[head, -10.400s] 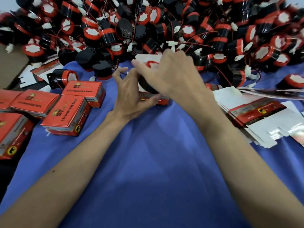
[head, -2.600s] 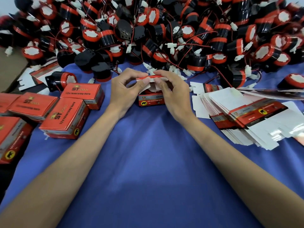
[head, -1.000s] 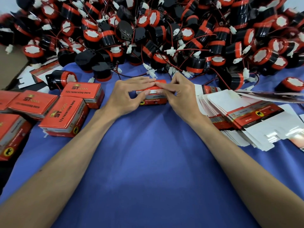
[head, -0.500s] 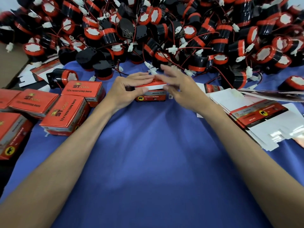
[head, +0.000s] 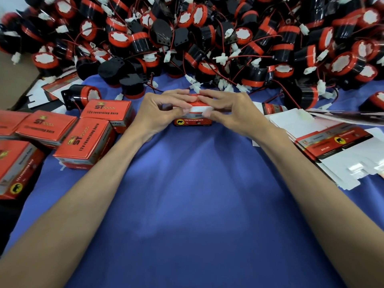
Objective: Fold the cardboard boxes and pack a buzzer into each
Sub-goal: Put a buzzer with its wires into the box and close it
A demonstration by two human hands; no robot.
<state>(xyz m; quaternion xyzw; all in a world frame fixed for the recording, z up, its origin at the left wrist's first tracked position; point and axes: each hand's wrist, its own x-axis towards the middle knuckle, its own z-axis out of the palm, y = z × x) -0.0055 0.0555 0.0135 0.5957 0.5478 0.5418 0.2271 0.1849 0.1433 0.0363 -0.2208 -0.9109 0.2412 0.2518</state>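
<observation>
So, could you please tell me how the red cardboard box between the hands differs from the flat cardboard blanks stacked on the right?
The red cardboard box is folded into shape; the flat cardboard blanks lie unfolded. The left hand and right hand pinch the box; no hand holds the blanks. The box stands alone; the blanks are piled. Both carry yellow elephant badges.

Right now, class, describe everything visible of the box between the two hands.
The box is small red cardboard, with a yellow elephant badge and "12v reversing horn" on its front. It stands on the blue cloth, a white lid flap showing. The left hand and right hand pinch its top, fingers above, thumbs in front.
</observation>
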